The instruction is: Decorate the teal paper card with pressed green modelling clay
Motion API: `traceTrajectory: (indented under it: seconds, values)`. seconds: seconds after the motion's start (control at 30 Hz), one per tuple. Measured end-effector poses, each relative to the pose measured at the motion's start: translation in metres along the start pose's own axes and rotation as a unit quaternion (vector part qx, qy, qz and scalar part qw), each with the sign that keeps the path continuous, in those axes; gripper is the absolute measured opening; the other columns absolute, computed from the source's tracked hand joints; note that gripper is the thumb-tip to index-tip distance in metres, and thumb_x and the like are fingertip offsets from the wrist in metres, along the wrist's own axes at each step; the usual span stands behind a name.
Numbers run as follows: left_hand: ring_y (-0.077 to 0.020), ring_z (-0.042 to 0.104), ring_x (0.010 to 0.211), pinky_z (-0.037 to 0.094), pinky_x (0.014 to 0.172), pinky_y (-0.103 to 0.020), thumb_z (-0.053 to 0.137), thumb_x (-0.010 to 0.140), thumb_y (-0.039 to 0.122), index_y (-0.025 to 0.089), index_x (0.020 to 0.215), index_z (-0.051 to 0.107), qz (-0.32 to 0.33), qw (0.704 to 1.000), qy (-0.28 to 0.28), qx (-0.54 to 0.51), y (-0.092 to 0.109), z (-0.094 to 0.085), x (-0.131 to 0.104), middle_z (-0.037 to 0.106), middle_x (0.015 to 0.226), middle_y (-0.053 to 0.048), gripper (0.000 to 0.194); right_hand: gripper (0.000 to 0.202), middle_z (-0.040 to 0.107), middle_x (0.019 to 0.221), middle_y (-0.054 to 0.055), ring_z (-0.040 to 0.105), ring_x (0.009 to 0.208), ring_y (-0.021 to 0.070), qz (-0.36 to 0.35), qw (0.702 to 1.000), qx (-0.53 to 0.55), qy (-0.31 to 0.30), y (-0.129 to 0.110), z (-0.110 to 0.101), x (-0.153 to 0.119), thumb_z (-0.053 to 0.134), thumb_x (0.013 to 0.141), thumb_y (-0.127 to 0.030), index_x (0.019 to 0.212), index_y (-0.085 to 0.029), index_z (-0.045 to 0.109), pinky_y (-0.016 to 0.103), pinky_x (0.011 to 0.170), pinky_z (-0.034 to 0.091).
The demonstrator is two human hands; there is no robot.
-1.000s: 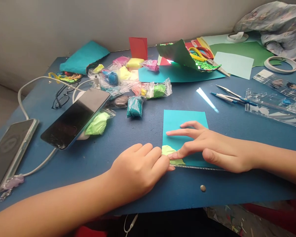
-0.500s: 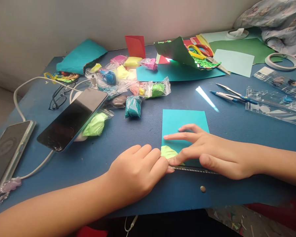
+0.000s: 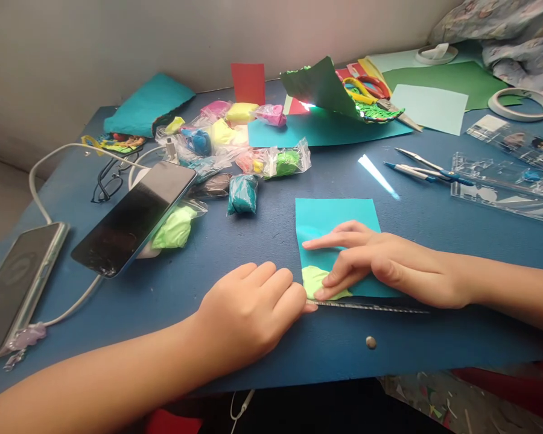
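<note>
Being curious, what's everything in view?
Sheet: 1, turquoise, centre
Patch: 1, lime, on sheet
Strip: 1, greyish, before sheet
Phones: 2, dark, left
Cables: uncounted, white, left
Glasses: 1, dark, left
Packets: several, multicoloured, back
Papers and cards: several, multicoloured, back
Scissors: uncounted, yellow/red, back
Pointed tools: uncounted, bluish, right
Tapes: 2, white, back
Plastic: uncounted, clear, right
Cloth: 1, greyish, back
Stud: 1, metallic, front
Table: 1, blue, beneath
Left grip: 1, bare, at strip
Right grip: 1, bare, on patch
</note>
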State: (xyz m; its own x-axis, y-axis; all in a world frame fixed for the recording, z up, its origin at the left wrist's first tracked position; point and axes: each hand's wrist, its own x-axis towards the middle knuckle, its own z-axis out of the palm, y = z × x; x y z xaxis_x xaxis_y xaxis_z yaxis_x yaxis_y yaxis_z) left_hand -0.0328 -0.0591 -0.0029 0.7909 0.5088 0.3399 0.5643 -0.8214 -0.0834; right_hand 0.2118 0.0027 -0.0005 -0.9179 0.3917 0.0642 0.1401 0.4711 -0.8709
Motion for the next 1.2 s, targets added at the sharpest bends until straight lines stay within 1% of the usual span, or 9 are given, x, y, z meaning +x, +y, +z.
traceTrajectory:
  seconds: [0.23, 0.33, 0.43, 0.53, 0.63, 0.8, 0.97, 1.07, 1.2]
  values:
    - [-0.0166, 0.038, 0.055, 0.028, 0.052, -0.031, 0.039, 0.101, 0.022, 0.019, 0.068, 0.051, -0.003, 1.000, -0.005, -0.006, 0.001, -0.001, -0.001, 0.047, 0.059, 0.001, 0.035, 0.055, 0.073, 0.112, 0.007, 0.048, 0.133, 0.0202, -0.020, 0.998, -0.010, 0.059, 0.000, -0.001, -0.002, 0.018, 0.104, -0.046, 0.115, -0.019, 0.066, 0.036, 0.108, 0.036]
    - [-0.0167, 0.038, 0.055, 0.028, 0.052, -0.031, 0.039, 0.101, 0.023, 0.019, 0.068, 0.051, -0.003, 1.000, 0.000, -0.008, 0.000, -0.001, -0.001, 0.048, 0.059, 0.001, 0.035, 0.038, 0.073, 0.099, 0.008, 0.061, 0.109, 0.0190, -0.041, 0.986, -0.087, 0.135, -0.003, 0.002, -0.004, 0.030, 0.104, -0.033, 0.109, -0.019, 0.066, 0.032, 0.093, 0.046]
    - [-0.0171, 0.041, 0.055, 0.029, 0.051, -0.031, 0.041, 0.100, 0.022, 0.019, 0.069, 0.053, -0.002, 1.000, 0.000, -0.012, 0.001, -0.001, -0.002, 0.050, 0.059, 0.000, 0.033, 0.021, 0.067, 0.083, 0.006, 0.060, 0.081, 0.0169, -0.069, 0.962, -0.197, 0.176, -0.006, 0.002, -0.004, 0.043, 0.099, -0.021, 0.102, -0.019, 0.063, 0.029, 0.075, 0.048]
    - [-0.0172, 0.044, 0.055, 0.030, 0.051, -0.032, 0.044, 0.099, 0.021, 0.018, 0.069, 0.055, -0.002, 1.000, 0.006, -0.013, 0.002, -0.001, -0.002, 0.053, 0.059, -0.001, 0.032, 0.015, 0.063, 0.076, 0.004, 0.055, 0.069, 0.0140, -0.063, 0.956, -0.246, 0.148, -0.007, 0.000, -0.003, 0.045, 0.098, -0.019, 0.097, -0.017, 0.061, 0.026, 0.066, 0.044]
    - [-0.0169, 0.047, 0.054, 0.032, 0.051, -0.032, 0.047, 0.098, 0.021, 0.017, 0.070, 0.058, -0.011, 1.000, 0.022, -0.003, 0.002, -0.002, 0.000, 0.056, 0.059, -0.002, 0.030, 0.026, 0.062, 0.072, 0.002, 0.055, 0.065, 0.0121, -0.048, 0.975, -0.199, 0.088, -0.009, -0.001, -0.005, 0.042, 0.101, -0.033, 0.096, -0.016, 0.060, 0.024, 0.062, 0.043]
    - [-0.0177, 0.056, 0.061, 0.040, 0.056, -0.034, 0.059, 0.093, 0.022, 0.013, 0.077, 0.063, 0.016, 0.993, 0.105, 0.046, 0.001, -0.008, -0.004, 0.062, 0.063, -0.003, 0.018, 0.027, 0.066, 0.076, 0.004, 0.061, 0.069, 0.0133, -0.021, 0.987, -0.161, 0.021, -0.026, 0.003, -0.011, 0.047, 0.099, -0.039, 0.104, -0.018, 0.064, 0.023, 0.063, 0.045]
    - [-0.0200, 0.063, 0.077, 0.047, 0.066, -0.035, 0.063, 0.089, 0.017, 0.015, 0.094, 0.069, 0.047, 0.978, 0.166, 0.115, -0.001, -0.015, -0.011, 0.070, 0.082, -0.003, 0.008, 0.030, 0.072, 0.093, 0.006, 0.067, 0.075, 0.0158, 0.009, 0.982, -0.183, 0.051, -0.034, -0.004, -0.013, 0.047, 0.098, -0.038, 0.117, -0.021, 0.061, 0.025, 0.065, 0.051]
    - [-0.0198, 0.066, 0.082, 0.051, 0.070, -0.034, 0.065, 0.089, 0.018, 0.016, 0.099, 0.069, 0.045, 0.980, 0.138, 0.137, -0.005, -0.011, -0.008, 0.073, 0.090, -0.003, 0.011, 0.027, 0.072, 0.090, 0.006, 0.066, 0.072, 0.0155, 0.016, 0.966, -0.250, 0.056, -0.027, -0.006, -0.011, 0.050, 0.097, -0.032, 0.118, -0.020, 0.061, 0.025, 0.065, 0.051]
    - [-0.0188, 0.066, 0.075, 0.051, 0.063, -0.032, 0.068, 0.088, 0.025, 0.009, 0.100, 0.067, 0.056, 0.988, 0.104, 0.103, -0.010, -0.005, -0.001, 0.073, 0.087, -0.007, 0.020, 0.026, 0.069, 0.084, 0.008, 0.063, 0.070, 0.0158, -0.048, 0.924, -0.373, 0.068, -0.016, 0.000, -0.009, 0.049, 0.096, -0.028, 0.113, -0.014, 0.062, 0.026, 0.062, 0.047]
